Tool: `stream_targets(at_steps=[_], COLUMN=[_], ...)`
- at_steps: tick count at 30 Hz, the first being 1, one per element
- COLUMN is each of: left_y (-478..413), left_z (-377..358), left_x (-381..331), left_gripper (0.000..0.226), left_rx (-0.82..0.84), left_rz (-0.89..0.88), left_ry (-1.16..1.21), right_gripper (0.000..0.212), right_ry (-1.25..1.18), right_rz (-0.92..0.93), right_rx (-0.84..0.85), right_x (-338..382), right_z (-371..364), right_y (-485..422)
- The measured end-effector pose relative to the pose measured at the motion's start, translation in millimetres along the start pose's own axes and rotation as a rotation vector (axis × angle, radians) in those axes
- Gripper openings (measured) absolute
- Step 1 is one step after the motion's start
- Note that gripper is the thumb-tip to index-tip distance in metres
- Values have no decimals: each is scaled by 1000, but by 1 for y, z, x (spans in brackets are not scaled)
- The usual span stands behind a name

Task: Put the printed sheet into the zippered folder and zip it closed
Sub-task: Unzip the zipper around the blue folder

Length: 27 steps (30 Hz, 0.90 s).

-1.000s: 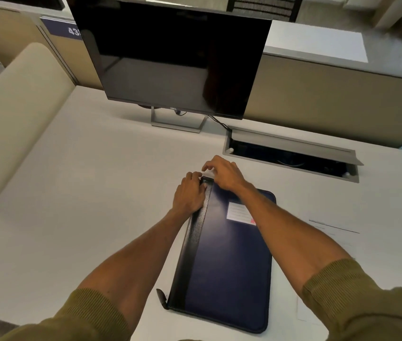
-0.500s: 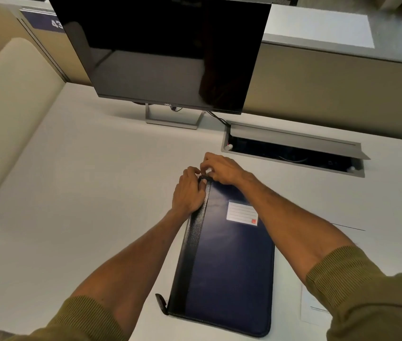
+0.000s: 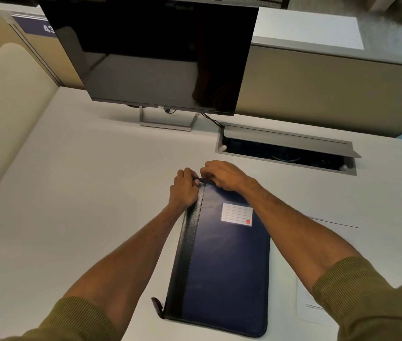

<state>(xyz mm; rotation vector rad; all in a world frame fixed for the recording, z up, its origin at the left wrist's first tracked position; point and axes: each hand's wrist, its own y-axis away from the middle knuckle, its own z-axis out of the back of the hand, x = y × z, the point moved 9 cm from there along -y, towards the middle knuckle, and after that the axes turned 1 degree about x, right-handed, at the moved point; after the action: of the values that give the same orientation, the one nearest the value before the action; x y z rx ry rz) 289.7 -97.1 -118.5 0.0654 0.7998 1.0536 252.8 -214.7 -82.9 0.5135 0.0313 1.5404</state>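
Zippered folder [image 3: 222, 267] lies flat & closed on the desk [image 3: 84, 193], long side running away from the person, black spine strip to the left. Both hands meet at its far-left corner. L hand [image 3: 185, 190] curls over the corner & clamps it down, prob. as an anchor so the case won't slide. R hand [image 3: 222, 174] has its fingers curled tight, pinching a small dark tab that looks like the zipper pull [image 3: 201, 180]. So the step in hand is likely unzipping. The printed sheet [image 3: 310, 311] lies outside, on the desk just right of the folder, partly under the R forearm, within reach for loading. Monitor [image 3: 150, 52] stands well behind, w/ an open cable tray [image 3: 286, 141] near it.
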Motion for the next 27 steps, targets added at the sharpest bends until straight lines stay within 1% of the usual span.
stream_targets(at_steps=[6,16,23,27], left_y=[4,9,12,14], left_z=[4,5,5,5], left_x=[4,1,0,-2], left_gripper=[22,24,27,28], left_rx=[-26,-35,-44,-59], left_rz=[4,48,83,87], left_ry=[32,34,-4,-51], right_gripper=[14,20,28,23], right_ry=[46,142,282,204], right_rz=[-21,-198,-313,-458], right_rx=[21,14,-67,-166], right_x=[-32,-90,-121,-128], right_z=[-1,-4,-9,-22], right_y=[32,93,146,176])
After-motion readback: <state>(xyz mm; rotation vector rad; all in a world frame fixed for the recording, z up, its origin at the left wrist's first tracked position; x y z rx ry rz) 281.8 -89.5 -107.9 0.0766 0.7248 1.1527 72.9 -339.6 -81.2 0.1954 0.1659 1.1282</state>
